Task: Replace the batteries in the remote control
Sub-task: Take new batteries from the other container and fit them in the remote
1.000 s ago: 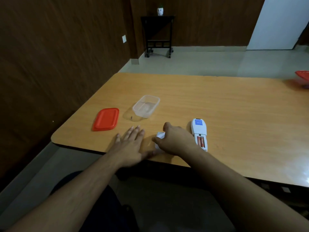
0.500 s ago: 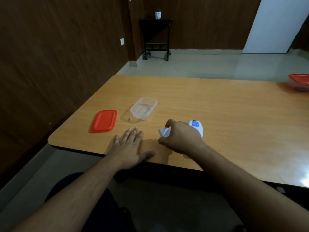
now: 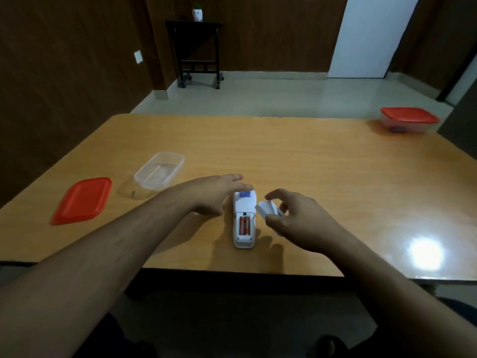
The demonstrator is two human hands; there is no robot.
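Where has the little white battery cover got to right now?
In the head view, the battery cover is pinched in the right hand, just right of the remote control, whose open compartment shows its batteries, near the table's front edge.

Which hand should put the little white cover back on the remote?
The right hand, probably. It already pinches the white cover just beside the open battery slot, where two batteries sit. The left hand rests on the top end of the remote, so it can steady it.
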